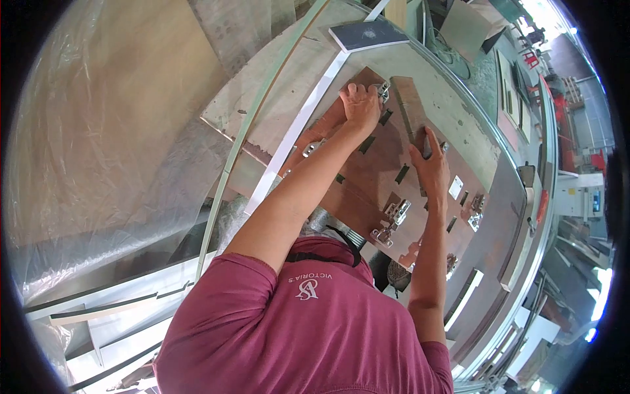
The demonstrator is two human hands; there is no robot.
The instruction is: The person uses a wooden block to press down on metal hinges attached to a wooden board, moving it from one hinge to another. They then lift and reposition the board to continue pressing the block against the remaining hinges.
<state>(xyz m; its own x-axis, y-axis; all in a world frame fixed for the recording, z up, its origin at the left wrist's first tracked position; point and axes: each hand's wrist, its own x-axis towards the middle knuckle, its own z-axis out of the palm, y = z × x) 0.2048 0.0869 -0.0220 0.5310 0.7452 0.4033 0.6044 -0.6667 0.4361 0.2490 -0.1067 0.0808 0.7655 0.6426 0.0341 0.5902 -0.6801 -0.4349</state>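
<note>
My left hand is closed at the far end of a brown board, with its fingers curled over the board and a metal hinge right beside them. A long brown wooden strip lies to the right. Around its near part is my right hand, thumb on one side and fingers on the other; the palm side is hidden. Between my arms spreads a brown panel with dark slots. Several metal cabinet hinges sit along it, some near its front edge and one hinge at the right.
Under the panel is a worn worktable with a metal edge. A dark square plate and a white strip lie beyond and left. Plastic-wrapped sheets stand at the left. Metal rails run along the right.
</note>
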